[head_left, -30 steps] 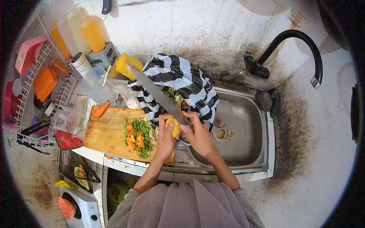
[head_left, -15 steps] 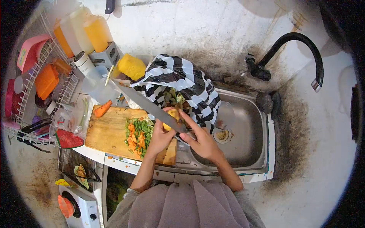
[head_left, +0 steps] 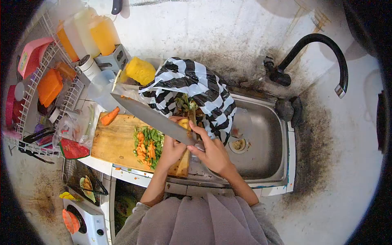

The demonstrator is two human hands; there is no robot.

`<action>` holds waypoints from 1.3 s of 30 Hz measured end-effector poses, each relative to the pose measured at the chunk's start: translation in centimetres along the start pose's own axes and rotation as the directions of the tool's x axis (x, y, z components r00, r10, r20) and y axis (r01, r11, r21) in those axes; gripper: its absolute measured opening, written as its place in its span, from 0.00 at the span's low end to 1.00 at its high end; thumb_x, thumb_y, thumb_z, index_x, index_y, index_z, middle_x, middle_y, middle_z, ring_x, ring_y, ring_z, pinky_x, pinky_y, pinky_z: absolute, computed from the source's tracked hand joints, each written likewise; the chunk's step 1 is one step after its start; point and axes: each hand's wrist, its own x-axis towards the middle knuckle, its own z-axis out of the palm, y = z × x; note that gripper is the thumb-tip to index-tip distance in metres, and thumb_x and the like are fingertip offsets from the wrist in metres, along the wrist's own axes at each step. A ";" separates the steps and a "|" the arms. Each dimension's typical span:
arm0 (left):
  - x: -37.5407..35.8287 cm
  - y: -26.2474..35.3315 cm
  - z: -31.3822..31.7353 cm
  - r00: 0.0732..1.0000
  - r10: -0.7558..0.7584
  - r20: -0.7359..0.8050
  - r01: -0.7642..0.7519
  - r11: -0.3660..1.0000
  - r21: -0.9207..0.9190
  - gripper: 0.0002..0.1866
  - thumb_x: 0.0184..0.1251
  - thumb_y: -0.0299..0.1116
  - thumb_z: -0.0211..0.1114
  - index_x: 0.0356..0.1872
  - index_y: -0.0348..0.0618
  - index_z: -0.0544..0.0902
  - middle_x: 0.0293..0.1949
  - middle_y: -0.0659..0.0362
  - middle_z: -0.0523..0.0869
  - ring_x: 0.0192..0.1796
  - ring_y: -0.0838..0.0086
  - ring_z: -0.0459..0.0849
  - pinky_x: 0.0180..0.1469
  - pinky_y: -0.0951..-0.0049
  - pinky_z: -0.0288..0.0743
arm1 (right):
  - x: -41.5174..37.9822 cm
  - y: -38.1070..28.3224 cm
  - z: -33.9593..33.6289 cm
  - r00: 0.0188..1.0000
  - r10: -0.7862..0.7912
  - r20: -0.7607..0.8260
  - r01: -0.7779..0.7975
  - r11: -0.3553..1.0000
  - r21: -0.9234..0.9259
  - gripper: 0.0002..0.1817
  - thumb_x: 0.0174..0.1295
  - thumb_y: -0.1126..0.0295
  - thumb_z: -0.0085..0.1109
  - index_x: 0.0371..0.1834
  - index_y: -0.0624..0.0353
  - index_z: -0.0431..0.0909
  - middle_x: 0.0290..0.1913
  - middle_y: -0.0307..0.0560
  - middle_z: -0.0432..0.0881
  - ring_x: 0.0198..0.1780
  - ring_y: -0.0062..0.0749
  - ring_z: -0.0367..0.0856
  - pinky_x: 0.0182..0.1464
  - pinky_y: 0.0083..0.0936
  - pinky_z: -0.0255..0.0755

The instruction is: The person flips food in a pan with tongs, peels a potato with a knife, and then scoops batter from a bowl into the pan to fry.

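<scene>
My right hand [head_left: 214,154] is closed round the handle of a large kitchen knife [head_left: 153,119], whose broad blade points up and left. Behind the blade, my left hand [head_left: 173,148] grips a yellow potato [head_left: 184,123], mostly hidden by the knife and fingers. Both hands are close to the opening of a black-and-white striped plastic bag [head_left: 192,77] with vegetable scraps [head_left: 187,103] inside. Left of my hands lies a wooden cutting board [head_left: 114,141] bearing chopped carrots and green beans [head_left: 149,143]. A carrot piece [head_left: 109,117] rests at its upper left corner.
A steel sink [head_left: 261,143] with a black faucet [head_left: 322,38] is on the right. Along the left stand a dish rack [head_left: 38,77], bottles of yellow liquid [head_left: 102,36] and a yellow sponge [head_left: 140,71]. A stove [head_left: 92,220] sits at the lower left.
The knife has tilted and shifted slightly down and left, its tip now lower. My right hand has moved a little down and left; the potato stays in my left hand.
</scene>
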 end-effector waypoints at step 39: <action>-0.8 -0.2 0.1 0.990 -0.080 -0.119 0.077 0.997 -0.032 0.30 0.43 0.17 0.57 0.53 0.36 0.60 0.50 0.54 0.65 0.54 0.70 0.66 0.55 0.72 0.60 | 0.9 -0.3 0.7 0.998 -0.029 -0.061 0.035 0.994 0.104 0.27 0.55 0.57 0.51 0.59 0.42 0.57 0.17 0.54 0.72 0.19 0.50 0.72 0.23 0.36 0.66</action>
